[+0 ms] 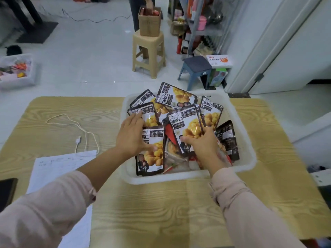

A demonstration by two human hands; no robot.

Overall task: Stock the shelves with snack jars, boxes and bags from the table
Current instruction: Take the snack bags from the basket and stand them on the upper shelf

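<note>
Held bag: the centre bag [186, 122] lies printed face up. Its long axis runs near to far, with the dark top band at the far end, and it leans slightly left.
Right grip: the right grip [200, 142] pinches the near end of the centre bag, thumb on the printed face and fingers curled round its right edge.
Left grip: the left grip [131, 135] lies flat and holds nothing. Its straight fingers rest on the left bag [149, 113], and the thumb is spread over the near-left bag [152, 158].
Where: the snack bags are heaped in a white tray [247, 158] on the far middle of the bench [161, 212].
Count: seven chestnut bags show, six face up and one back up.
Other axes: the near-left bag runs near to far with its top at the far end. The far bag [179, 97] slants, with its top at the far left. The dark bag [227, 140] on the right shows its back and runs near to far.
Beneath: clear and red packets [172, 158] lie under the heap; I cannot count them.
In the way: bags overlap one another on both sides of the centre bag.
On the bench, left: one white cable [78, 140], one paper sheet [59, 163], and one dark phone [7, 190] at the near left edge.
Floor beyond: one beige stool [148, 52] carries a cardboard box [149, 22], and a person behind it reaches in. To the right are one blue stool [195, 68] and a shelf rack [200, 31]. At far left is a white bin [16, 81].
</note>
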